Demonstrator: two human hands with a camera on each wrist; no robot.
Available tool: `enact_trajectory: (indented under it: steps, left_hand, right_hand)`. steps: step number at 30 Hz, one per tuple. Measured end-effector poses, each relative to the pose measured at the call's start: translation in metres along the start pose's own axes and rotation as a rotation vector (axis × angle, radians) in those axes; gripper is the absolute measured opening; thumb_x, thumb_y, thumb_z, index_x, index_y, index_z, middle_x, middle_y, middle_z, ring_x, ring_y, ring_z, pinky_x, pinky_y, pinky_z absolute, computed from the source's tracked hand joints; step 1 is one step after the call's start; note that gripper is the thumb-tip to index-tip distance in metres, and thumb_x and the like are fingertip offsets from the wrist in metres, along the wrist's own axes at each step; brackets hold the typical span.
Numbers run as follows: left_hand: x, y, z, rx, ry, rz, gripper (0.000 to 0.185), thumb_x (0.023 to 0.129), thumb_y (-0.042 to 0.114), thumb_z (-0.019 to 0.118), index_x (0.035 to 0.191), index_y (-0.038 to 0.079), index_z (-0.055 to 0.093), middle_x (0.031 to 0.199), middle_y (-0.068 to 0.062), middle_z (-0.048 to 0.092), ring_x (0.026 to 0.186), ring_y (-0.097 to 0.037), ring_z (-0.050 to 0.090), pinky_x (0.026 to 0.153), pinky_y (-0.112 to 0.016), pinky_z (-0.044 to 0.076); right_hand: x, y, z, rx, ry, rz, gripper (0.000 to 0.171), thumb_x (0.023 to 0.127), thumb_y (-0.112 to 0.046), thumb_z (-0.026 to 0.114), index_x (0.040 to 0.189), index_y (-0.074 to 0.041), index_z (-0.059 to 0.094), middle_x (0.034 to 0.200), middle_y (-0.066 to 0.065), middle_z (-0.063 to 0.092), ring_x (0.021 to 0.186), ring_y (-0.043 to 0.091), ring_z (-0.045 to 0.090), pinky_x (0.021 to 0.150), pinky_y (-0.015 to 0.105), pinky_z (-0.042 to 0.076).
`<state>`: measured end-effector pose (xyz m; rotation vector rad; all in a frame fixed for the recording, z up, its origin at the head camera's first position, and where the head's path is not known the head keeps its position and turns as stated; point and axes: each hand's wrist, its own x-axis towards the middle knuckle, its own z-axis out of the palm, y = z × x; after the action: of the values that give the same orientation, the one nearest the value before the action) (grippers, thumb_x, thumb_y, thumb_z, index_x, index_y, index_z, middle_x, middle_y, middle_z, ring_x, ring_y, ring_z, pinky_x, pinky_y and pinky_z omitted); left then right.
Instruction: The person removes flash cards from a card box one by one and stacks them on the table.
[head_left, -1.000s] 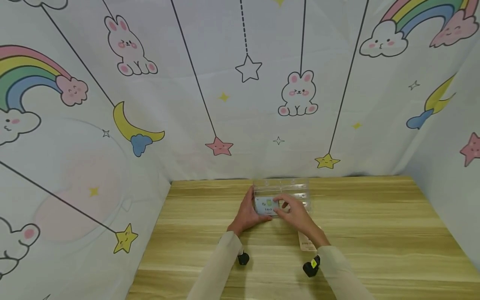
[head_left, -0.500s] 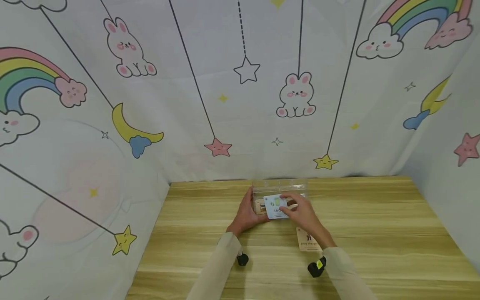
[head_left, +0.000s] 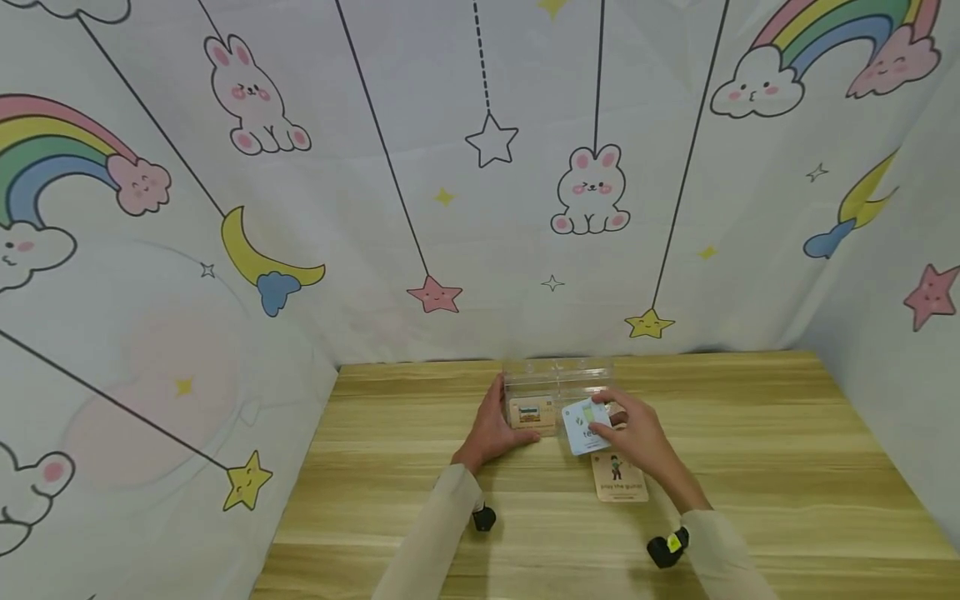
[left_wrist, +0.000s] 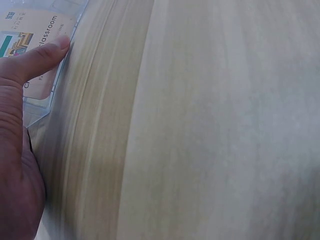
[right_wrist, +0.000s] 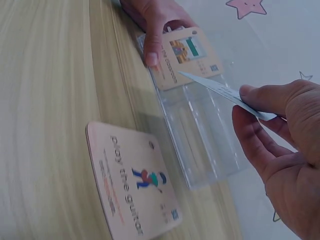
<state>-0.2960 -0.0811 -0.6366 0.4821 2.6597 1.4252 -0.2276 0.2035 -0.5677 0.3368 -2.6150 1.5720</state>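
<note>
A clear plastic card holder (head_left: 558,377) with divided slots lies near the back of the table. My left hand (head_left: 491,433) grips its left end, thumb over the front edge and fingers round the side. In the left end rests an orange-beige classroom card (right_wrist: 170,75), partly under that thumb (left_wrist: 47,52) in the left wrist view. Between thumb and fingers, my right hand (head_left: 641,429) pinches a light blue card (head_left: 583,429) lettered "tea", tilted over the holder's right front. The right wrist view shows this card nearly edge-on, with the slots below it.
A beige "play the guitar" card (head_left: 619,482), which looks like a small stack in the right wrist view, lies in front of the holder's right half. Behind the wooden table (head_left: 750,450) hangs a white printed cloth (head_left: 510,250), which also runs along both sides.
My right hand has lifted the tea card off the holder's left end and carried it right, uncovering the classroom card. The guitar card shows more fully. My left hand has stayed on the holder.
</note>
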Motion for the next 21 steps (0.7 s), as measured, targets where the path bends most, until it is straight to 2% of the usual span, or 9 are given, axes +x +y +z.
enact_trajectory:
  steps: [10, 21]
  left_hand:
    - [0.001, -0.001, 0.001, -0.023, 0.019, 0.044, 0.129, 0.07, 0.036, 0.099, 0.164, 0.008, 0.015, 0.158, -0.015, 0.039, 0.145, -0.028, 0.04, 0.119, -0.048, 0.034]
    - [0.003, -0.002, 0.001, -0.025, 0.018, 0.055, 0.127, 0.069, 0.035, 0.1, 0.163, 0.011, 0.019, 0.157, -0.013, 0.041, 0.145, -0.025, 0.04, 0.119, -0.045, 0.033]
  right_hand:
    - [-0.022, 0.012, -0.02, -0.012, -0.008, 0.074, 0.044, 0.089, 0.0, 0.081, 0.129, 0.001, 0.063, 0.129, 0.022, 0.06, 0.082, 0.022, 0.072, 0.064, 0.027, 0.058]
    - [-0.044, 0.022, -0.025, -0.001, -0.035, 0.144, 0.044, 0.088, -0.001, 0.081, 0.127, 0.005, 0.062, 0.128, 0.026, 0.059, 0.081, 0.019, 0.072, 0.064, 0.026, 0.057]
